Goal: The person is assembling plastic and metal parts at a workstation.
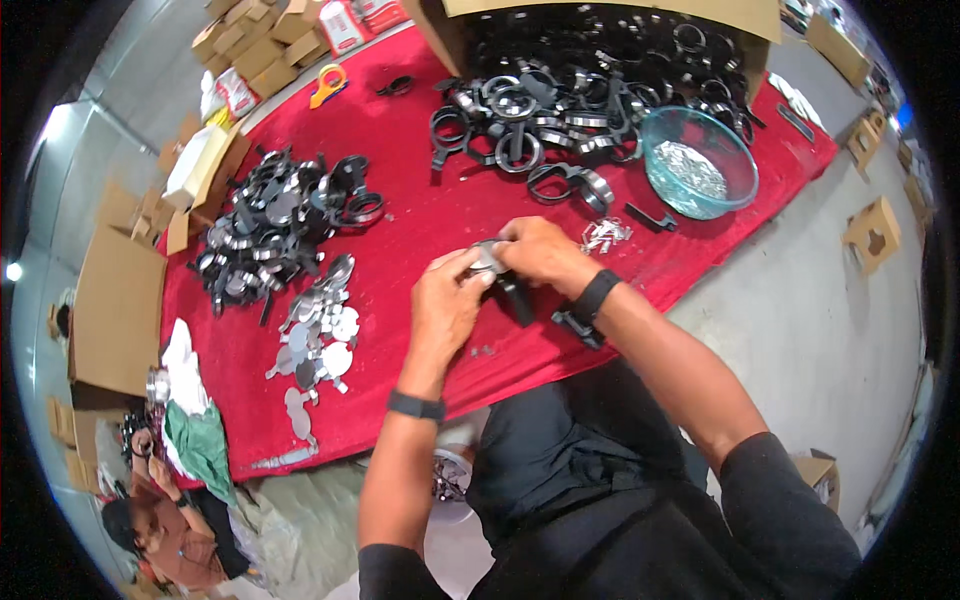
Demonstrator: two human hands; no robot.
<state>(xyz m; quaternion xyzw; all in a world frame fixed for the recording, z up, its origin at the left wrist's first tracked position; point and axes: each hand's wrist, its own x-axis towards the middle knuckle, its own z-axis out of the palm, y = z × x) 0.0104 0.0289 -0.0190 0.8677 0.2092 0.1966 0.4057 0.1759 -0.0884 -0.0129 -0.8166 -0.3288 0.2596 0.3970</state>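
Observation:
My left hand (447,308) and my right hand (545,252) meet over the red-covered table, both closed on a small metal part with a black handle (515,302). The handle points down toward me. My fingers cover most of the metal end, so its exact shape is hidden. Just right of the handle lies another black piece (578,328) at the table's near edge. Beyond my right hand is a little heap of small silver pins (606,236). A black-and-silver ring part (570,188) rests farther off.
Left stands a pile of black-handled ring parts (280,220), with flat silver discs (318,345) nearer me. A tipped carton (610,8) spills more rings. Right of them are a glass bowl (735,165) of silver pins and a black strip (652,217). Yellow scissors (328,86) lie far left. Another person (175,540) sits lower left.

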